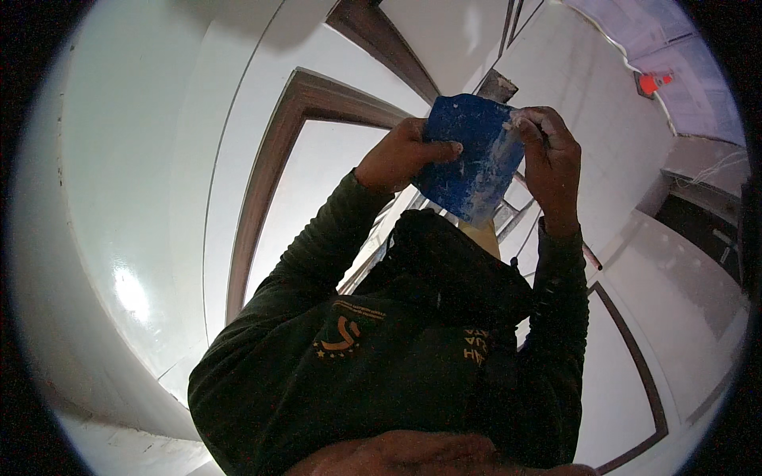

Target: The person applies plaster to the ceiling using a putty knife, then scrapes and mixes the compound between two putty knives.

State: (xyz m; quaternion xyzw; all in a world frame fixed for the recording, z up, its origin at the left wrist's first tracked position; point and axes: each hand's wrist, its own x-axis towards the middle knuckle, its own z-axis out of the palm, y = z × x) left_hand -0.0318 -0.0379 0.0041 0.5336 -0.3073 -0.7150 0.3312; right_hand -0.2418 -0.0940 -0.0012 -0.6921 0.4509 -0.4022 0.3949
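Note:
A blue rectangular sheet (468, 155) is held up in front of my chest, its right side smeared with whitish dust. My left hand (409, 155) grips its left edge, thumb lying flat across the front and the other fingers out of sight behind. At the upper right edge, my right hand (552, 155) pinches the sheet between thumb and curled fingers. Pale dust coats the right fingertips. Whether the sheet is sandpaper or thin plastic, I cannot tell.
Brown frames (270, 166) edge white panels on the left, and another dark frame (643, 373) stands at the lower right. A grey block-like object (498, 86) shows beyond the sheet. An orange cone (652, 82) is at the far right, near translucent sheeting (675, 40).

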